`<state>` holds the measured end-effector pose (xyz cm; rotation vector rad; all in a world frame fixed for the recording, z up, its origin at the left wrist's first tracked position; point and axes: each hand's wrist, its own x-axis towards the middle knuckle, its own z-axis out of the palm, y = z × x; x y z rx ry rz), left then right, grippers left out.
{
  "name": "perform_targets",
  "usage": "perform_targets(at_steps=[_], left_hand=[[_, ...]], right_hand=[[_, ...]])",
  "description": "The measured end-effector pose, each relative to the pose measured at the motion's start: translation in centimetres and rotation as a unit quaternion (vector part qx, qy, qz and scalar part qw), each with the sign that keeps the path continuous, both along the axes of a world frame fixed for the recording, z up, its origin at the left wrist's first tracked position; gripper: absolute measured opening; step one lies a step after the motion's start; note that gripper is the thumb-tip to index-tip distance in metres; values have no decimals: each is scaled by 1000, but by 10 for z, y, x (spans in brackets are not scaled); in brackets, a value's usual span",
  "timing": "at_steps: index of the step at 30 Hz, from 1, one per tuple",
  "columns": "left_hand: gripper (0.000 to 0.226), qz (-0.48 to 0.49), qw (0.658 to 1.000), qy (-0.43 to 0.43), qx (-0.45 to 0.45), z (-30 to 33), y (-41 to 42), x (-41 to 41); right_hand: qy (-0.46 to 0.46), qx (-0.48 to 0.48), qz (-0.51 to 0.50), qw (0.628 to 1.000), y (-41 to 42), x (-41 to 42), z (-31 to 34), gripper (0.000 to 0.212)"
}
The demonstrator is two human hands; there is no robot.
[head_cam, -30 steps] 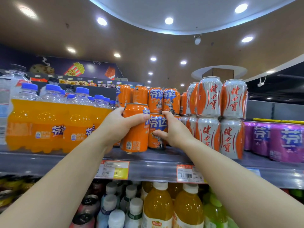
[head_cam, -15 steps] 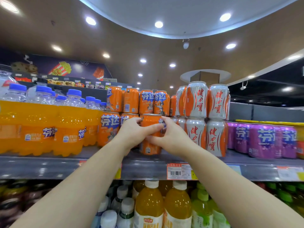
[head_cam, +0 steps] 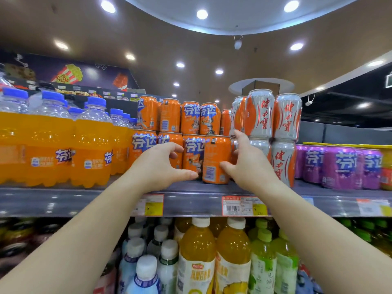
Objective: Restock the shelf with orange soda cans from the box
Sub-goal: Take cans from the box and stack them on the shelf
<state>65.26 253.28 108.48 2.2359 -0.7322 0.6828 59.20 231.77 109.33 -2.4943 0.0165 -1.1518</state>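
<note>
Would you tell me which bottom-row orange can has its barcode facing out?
The rightmost orange can, touched by the right hand; its neighbours show blue lettering instead.

Bright, even light falls from round recessed ceiling lamps [head_cam: 202, 14], which blow out to white discs with soft halos. Small glints sit on the metal shelf edge [head_cam: 191, 205] and on the silver cans [head_cam: 260, 115]. Shadows are faint. Wide-angle distortion bends the shelf edge and the ceiling ring toward the corners. The forearms at the lower corners and the lower-left bottles are soft and smeared; small label print is unreadable.
</note>
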Motion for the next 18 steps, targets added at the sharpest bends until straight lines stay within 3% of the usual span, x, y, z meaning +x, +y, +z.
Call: perform_targets(at_steps=[4,8,18], left_hand=[[79,15,1000,-18,18,-4,-6,1],[80,11,1000,-11,20,-4,-6,3],[81,12,1000,-3,28,-5,-5,4]], right_hand=[[-52,-125,-44,990,6,0,-8,75],[-13,-92,-28,995,5,6,-10,75],[-14,-78,-23,997,5,16,1,71]])
